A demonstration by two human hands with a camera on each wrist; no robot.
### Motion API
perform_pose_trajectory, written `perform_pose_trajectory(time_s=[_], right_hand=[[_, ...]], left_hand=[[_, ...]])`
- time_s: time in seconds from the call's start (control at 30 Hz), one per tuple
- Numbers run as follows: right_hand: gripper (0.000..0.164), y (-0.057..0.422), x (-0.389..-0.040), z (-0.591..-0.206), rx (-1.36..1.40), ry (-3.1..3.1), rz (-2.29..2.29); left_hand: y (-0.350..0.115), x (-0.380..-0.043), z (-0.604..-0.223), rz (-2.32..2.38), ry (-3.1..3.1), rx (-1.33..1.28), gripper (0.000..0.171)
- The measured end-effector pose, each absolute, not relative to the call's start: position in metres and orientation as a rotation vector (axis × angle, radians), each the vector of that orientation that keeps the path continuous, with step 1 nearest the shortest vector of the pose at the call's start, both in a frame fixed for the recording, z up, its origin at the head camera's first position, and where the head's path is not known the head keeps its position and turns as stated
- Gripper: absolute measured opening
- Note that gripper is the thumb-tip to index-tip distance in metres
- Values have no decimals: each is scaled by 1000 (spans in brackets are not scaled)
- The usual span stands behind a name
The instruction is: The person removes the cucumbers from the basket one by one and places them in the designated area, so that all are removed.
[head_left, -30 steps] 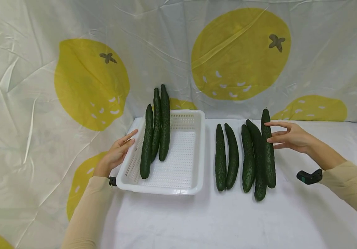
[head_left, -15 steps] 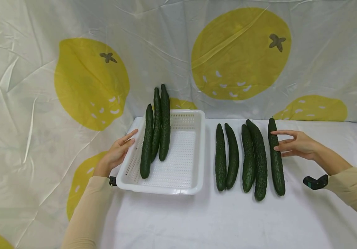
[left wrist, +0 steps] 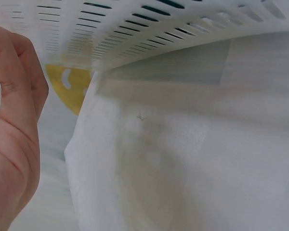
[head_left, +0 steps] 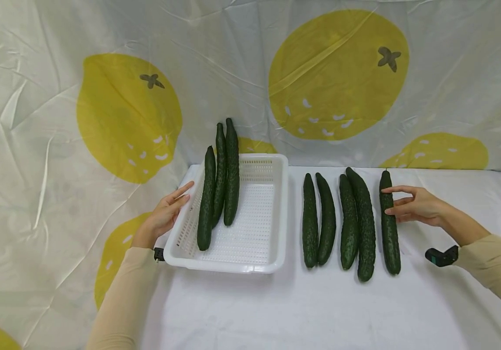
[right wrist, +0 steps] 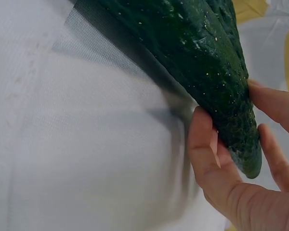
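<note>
At the right end of the row, a dark green cucumber point(head_left: 390, 243) lies lengthwise, apart from its neighbours. My right hand point(head_left: 418, 206) holds it near its far end, with thumb and fingers on opposite sides in the right wrist view. My left hand point(head_left: 159, 222) rests against the left side of a white perforated plastic basket point(head_left: 279, 218), index finger and thumb spread at the rim. Three cucumbers point(head_left: 231, 180) lean inside the basket, their far ends sticking up past its back rim. The left wrist view shows the basket's slotted outer wall point(left wrist: 149, 29) above that hand.
Between basket and right hand lie two pairs of cucumbers, one pair point(head_left: 309, 221) nearer the basket and another point(head_left: 365, 228) further right. A white cloth point(head_left: 320, 311) covers the table. Behind hangs a lemon-print curtain point(head_left: 233, 63).
My right hand has shifted the held cucumber right and toward me, away from the neighbouring pair, opening a gap. In the last half second it barely moved. My left hand and the basket stayed put.
</note>
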State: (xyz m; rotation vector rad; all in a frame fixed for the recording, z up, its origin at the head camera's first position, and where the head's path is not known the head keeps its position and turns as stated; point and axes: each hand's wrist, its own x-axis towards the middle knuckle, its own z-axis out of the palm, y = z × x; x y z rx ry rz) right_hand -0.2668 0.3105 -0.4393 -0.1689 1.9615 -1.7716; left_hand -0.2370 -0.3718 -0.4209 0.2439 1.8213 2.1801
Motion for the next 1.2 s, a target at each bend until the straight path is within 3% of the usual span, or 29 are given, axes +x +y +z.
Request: perform_pose_trajectory(time_s=[1.2], right_hand=[[34,299,-268,-433,-122,2169,-1655]], left_hand=[[-371,-237,-420,2190,1823,221,52]])
